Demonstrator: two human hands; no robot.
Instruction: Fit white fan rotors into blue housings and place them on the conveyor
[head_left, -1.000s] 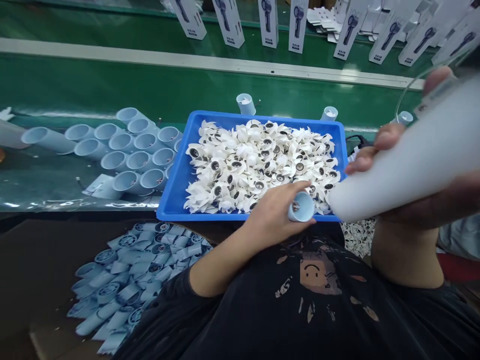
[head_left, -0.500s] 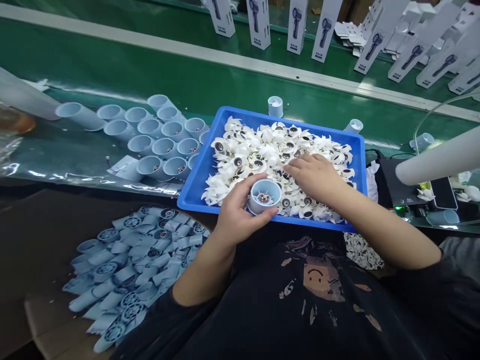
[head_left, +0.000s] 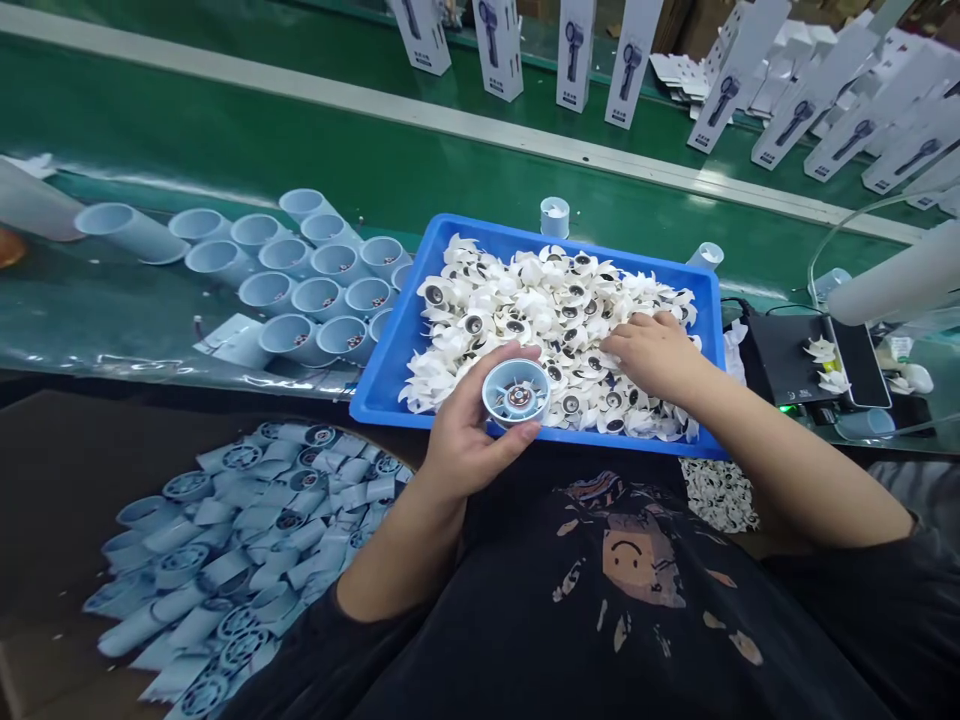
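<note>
My left hand [head_left: 469,430] is wrapped round a light blue cylindrical fan housing [head_left: 496,408], its mouth tilted up toward me, with a round motor and thin spokes visible inside. It sits over the near edge of a blue tray [head_left: 386,365] heaped with white fan impellers [head_left: 525,290], several showing dark round hubs. My right hand [head_left: 656,355] lies on the heap in the tray's right half, fingers stretched and slightly bent. Its fingertips touch the impellers and are partly hidden; no held piece is visible.
Rows of blue housings [head_left: 319,297] stand left of the tray; a large pile [head_left: 247,540] lies below the bench edge. Single housings [head_left: 555,217] stand behind the tray. To the right are a black box [head_left: 787,355] and a white tube [head_left: 900,270]. White printed boxes [head_left: 499,50] line the back.
My right hand has shifted rightward across the impellers. My left hand has moved slightly left, and the housing's mouth has turned more toward me. The whole view has shifted a little.
</note>
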